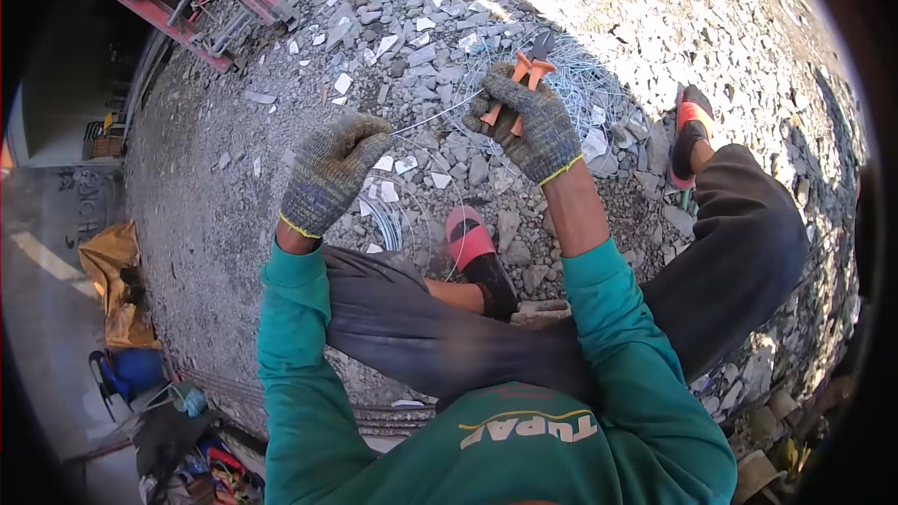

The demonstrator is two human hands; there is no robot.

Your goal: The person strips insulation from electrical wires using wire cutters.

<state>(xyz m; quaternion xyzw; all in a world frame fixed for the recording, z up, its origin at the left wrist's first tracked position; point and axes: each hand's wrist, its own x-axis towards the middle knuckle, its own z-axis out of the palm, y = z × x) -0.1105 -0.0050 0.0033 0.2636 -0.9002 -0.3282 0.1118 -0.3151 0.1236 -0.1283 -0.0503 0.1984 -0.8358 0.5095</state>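
Observation:
My left hand (335, 173), in a grey knitted glove, is closed with thumb and fingers pinched on a thin wire (432, 119). That wire runs across to the fingers of my right hand (533, 122). Gloved as well, my right hand is wrapped round a pair of pliers (536, 73) with orange handles, whose dark jaws point away from me. Behind it, a loose tangle of thin wire (594, 93) lies on the gravel. A bundle of wire (384, 222) rests below my left hand, near one of my feet in a red-strapped sandal (470, 241).
Broken stone and white shards (421, 37) cover the ground. A red ladder (187, 0) stands at upper left. A brown sack (117, 281), a blue object (138, 369) and assorted items (210, 468) lie along the left side. Long rods (374, 421) run beside my seat.

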